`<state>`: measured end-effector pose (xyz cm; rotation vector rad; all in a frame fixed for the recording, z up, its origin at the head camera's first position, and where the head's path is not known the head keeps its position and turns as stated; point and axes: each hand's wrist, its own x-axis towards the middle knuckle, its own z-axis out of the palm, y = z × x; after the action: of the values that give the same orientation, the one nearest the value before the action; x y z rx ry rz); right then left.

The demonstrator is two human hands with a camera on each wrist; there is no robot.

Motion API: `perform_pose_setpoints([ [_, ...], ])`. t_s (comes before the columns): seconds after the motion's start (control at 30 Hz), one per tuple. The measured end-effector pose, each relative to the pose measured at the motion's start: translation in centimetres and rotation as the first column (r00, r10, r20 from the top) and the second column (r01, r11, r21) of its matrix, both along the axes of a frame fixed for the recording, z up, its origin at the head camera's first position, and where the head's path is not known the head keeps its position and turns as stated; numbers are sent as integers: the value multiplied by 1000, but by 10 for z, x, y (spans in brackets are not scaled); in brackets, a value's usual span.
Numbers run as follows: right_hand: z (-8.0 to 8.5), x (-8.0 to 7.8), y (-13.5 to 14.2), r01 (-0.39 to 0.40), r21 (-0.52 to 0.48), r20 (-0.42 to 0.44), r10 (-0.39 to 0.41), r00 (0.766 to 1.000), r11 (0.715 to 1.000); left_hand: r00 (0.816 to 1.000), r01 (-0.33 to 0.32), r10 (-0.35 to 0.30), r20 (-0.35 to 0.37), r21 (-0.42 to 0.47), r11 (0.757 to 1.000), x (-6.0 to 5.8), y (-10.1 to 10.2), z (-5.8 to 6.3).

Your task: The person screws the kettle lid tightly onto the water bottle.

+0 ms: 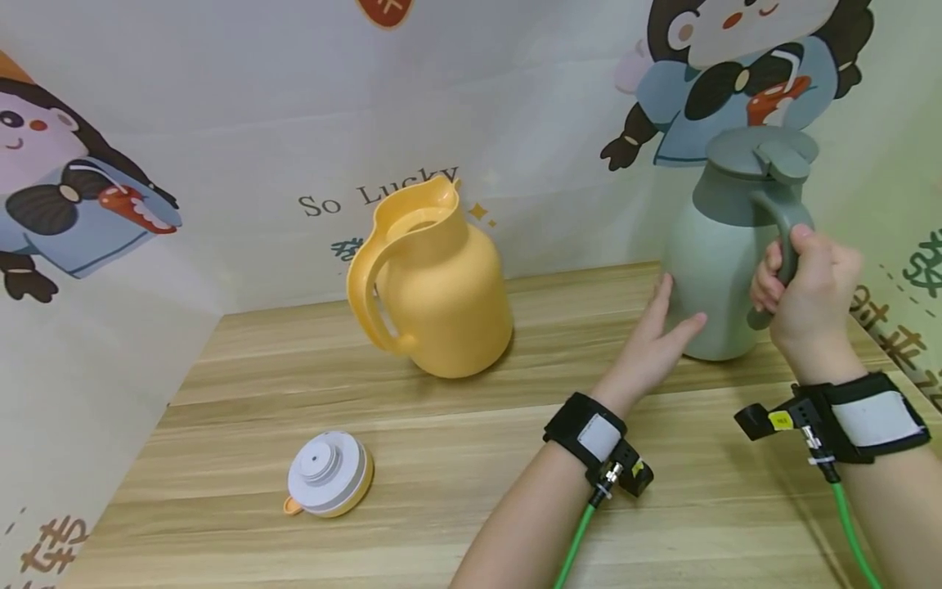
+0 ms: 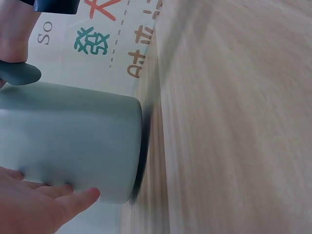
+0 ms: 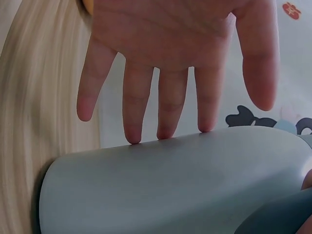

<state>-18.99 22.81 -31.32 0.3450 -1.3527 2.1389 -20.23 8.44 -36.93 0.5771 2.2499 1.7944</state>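
A pale green vacuum jug [image 1: 717, 274] with a grey-green lid [image 1: 761, 151] is upright at the table's right. My right hand [image 1: 817, 286] grips its handle [image 1: 783, 217], fingers curled round it. My left hand [image 1: 655, 352] touches the jug's left side with straight, spread fingertips; in the right wrist view several of its fingers [image 3: 170, 107] meet the jug wall. The left wrist view shows the jug's base [image 2: 139, 151] close to the tabletop; I cannot tell whether it bears on it. A yellow jug [image 1: 456, 294] stands left of it, its top uncovered.
A white and yellow stopper lid [image 1: 329, 473] lies on the wood-grain table [image 1: 456, 458] at the front left. Behind the table hangs a white printed backdrop [image 1: 243, 123] with cartoon figures. Green cables [image 1: 577, 544] run from both wrist straps.
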Motion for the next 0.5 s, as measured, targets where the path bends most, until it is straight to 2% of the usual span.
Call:
perform_pose_setpoints([
  [0.2, -3, -1, 1, -9, -17, 7, 9, 1000, 1000, 1000, -2, 2, 25, 0, 1000, 0, 0, -2],
  [0.5, -5, -1, 4, -10, -23, 28, 11, 1000, 1000, 1000, 5, -6, 8, 9, 1000, 0, 0, -5],
])
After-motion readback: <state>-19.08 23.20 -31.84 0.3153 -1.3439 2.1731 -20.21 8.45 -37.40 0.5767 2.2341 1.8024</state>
